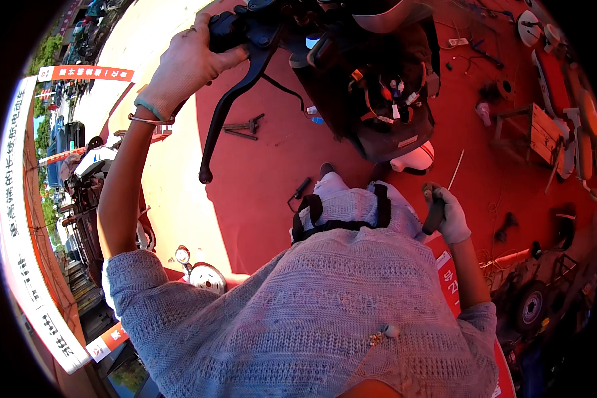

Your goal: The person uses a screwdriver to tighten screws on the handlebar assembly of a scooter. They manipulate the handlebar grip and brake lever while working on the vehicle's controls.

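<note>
Near: nubbly grey knit sweater point(325, 292). Gloved left hand point(191, 63), upper left of frame, pinches black handlebar housing point(227, 30) between thumb and fingers. One smooth, curved lever point(221, 114), upper centre-left; long axis slanting, ball tip pointing down-left. Gloved right hand point(451, 215), right of centre, clasps one dark, elongated object point(434, 212). Farther: red floor point(259, 199); one wheel point(531, 306), lower right.

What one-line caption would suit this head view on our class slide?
The gloved left hand grasps a black lever assembly near exposed wiring, while the gloved right hand holds a dark object.
</note>
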{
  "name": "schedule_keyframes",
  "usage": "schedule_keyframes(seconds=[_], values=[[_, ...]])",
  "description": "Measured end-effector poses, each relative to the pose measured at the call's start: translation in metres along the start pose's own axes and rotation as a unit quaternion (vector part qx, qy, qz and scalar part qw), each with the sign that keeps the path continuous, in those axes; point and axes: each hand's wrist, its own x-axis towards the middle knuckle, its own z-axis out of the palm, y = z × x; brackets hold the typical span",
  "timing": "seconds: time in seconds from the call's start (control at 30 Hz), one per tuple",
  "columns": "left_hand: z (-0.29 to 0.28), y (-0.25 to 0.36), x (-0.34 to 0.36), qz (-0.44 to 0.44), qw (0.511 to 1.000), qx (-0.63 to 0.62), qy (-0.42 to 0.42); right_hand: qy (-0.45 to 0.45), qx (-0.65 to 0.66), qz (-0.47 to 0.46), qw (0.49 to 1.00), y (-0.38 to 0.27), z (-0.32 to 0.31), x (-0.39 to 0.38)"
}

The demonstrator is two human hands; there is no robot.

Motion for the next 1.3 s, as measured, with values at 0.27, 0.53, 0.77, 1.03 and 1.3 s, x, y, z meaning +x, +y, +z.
schedule_keyframes(seconds=[0.27, 0.53, 0.77, 1.03, 1.3], values=[[0.002, 0.008, 0.004, 0.041, 0.999, -0.015, 0.006, -0.101, -0.222, -0.28, 0.929, -0.021, 0.181, 0.001], [0.003, 0.015, 0.005, 0.009, 1.0, 0.005, -0.003, -0.273, -0.247, -0.311, 0.876, -0.017, 0.299, 0.021], [0.003, 0.013, 0.004, 0.004, 1.0, 0.006, -0.001, -0.294, -0.284, -0.308, 0.859, -0.02, 0.314, 0.038], [0.009, 0.004, 0.001, 0.056, 0.997, 0.024, 0.045, -0.287, -0.388, -0.265, 0.835, -0.031, 0.312, 0.032], [0.002, 0.016, 0.002, 0.009, 0.998, 0.055, 0.015, -0.325, -0.291, -0.24, 0.867, -0.038, 0.305, 0.053]])
